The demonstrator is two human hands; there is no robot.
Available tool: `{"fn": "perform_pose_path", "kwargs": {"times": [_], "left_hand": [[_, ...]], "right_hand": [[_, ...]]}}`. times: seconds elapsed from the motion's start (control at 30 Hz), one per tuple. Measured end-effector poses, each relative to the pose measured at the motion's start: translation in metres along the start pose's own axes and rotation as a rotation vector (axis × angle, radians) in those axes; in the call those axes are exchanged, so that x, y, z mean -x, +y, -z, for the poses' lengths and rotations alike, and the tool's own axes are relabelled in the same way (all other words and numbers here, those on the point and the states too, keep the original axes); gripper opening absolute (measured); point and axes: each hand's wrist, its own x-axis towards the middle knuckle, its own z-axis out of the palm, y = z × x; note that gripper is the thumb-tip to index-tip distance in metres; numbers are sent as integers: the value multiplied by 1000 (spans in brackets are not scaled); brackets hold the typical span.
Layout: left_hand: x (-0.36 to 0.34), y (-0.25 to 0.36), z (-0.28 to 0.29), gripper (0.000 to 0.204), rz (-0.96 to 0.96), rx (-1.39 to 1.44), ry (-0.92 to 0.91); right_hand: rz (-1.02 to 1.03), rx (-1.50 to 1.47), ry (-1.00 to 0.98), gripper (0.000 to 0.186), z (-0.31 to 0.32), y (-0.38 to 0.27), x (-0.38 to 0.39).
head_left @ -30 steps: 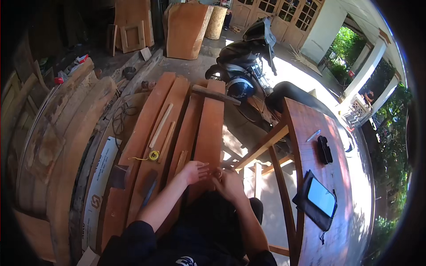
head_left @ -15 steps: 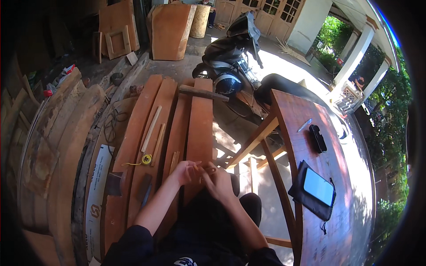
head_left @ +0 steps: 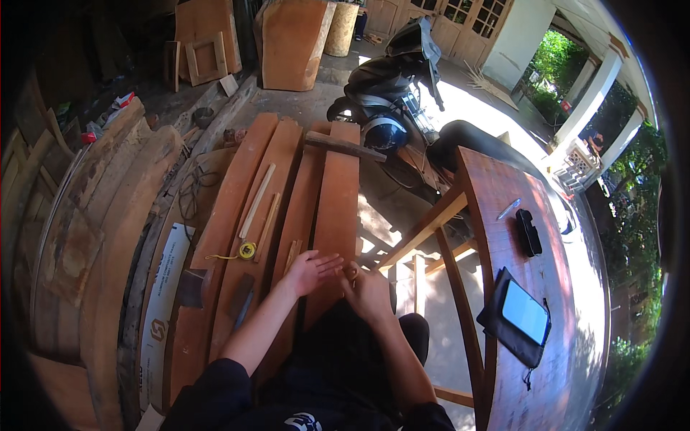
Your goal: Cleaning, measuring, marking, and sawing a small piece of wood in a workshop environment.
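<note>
My left hand [head_left: 310, 271] is open, fingers stretched out toward my right hand [head_left: 365, 291], above the reddish-brown planks [head_left: 336, 201]. My right hand has its fingers curled, with its thumb and forefinger near my left fingertips; what they hold, if anything, is too small to make out. On the planks left of my hands lie a yellow tape measure [head_left: 246, 250], thin wooden strips [head_left: 257, 201] and a dark, long-bladed tool [head_left: 242, 305]. A short rough wooden bar [head_left: 345, 147] lies across the far ends of two planks.
Right, a wooden table [head_left: 525, 395] bears a phone [head_left: 525, 309] on a black pouch, a black case [head_left: 528, 233] and a pen. Behind it stands a black scooter [head_left: 381, 93]. Rough slabs [head_left: 122, 230] lie left. Boards lean at the back. A person [head_left: 595, 142] is far right.
Half a second ago my left fingers were bent against my right hand's; now they are stretched out and slightly apart from it. The whole view has shifted slightly with my head.
</note>
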Motion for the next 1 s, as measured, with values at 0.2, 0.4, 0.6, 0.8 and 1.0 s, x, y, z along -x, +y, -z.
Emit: {"fn": "perform_pose_path", "kwargs": {"times": [0.2, 0.4, 0.6, 0.8, 1.0], "left_hand": [[-2, -2, -3, 60, -51, 73, -4], [-2, -9, -11, 62, -79, 35, 62], [4, -6, -17, 61, -85, -61, 12], [-5, -4, -8, 61, 11, 137, -351], [-13, -10, 6, 62, -125, 253, -170]], "right_hand": [[-30, -339, 79, 19, 4, 11, -8], [94, -10, 142, 22, 7, 19, -12], [-23, 248, 170, 19, 21, 12, -18], [80, -553, -235, 14, 34, 1, -30], [53, -570, -188, 22, 24, 17, -43]]}}
